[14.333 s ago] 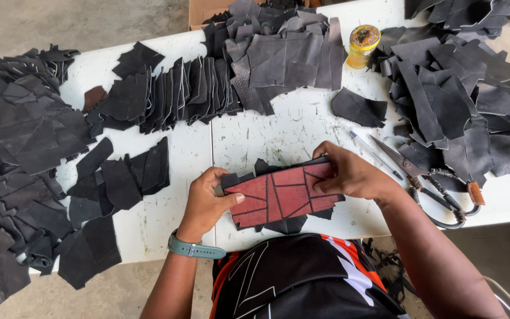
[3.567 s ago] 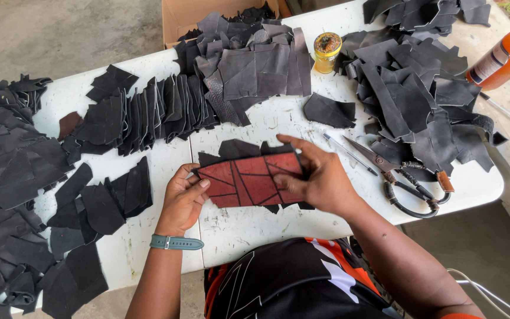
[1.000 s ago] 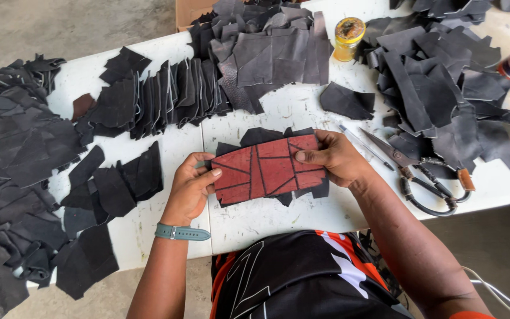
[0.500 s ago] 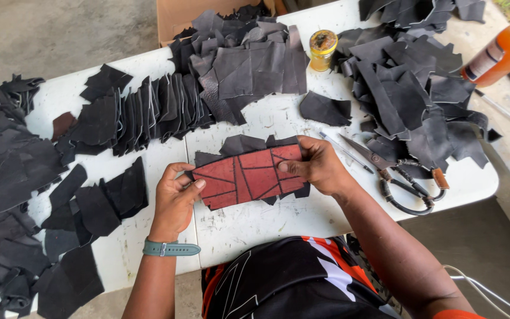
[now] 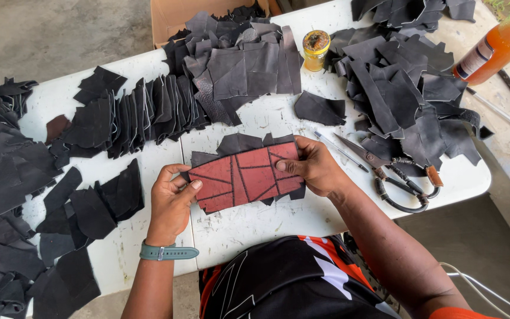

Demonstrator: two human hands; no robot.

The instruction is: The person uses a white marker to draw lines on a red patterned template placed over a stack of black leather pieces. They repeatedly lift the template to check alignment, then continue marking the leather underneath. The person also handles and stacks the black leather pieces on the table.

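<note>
Item: red rectangular leather panel scored with dark lines (image 5: 244, 177), held level just above the white bench (image 5: 249, 221), dark leather scraps beneath it. Left hand (image 5: 169, 204) pinches its left end; right hand (image 5: 314, 168) grips its right end, thumb on top. Adjacent: black-handled scissors (image 5: 394, 174) right of the right hand; small yellow-lidded jar (image 5: 316, 50); heaps of black leather pieces (image 5: 231, 65); orange bottle (image 5: 497, 47) at far right.

An orange bottle (image 5: 499, 44) with a white label lies far right; a brown cardboard box (image 5: 172, 18) stands behind the table.
</note>
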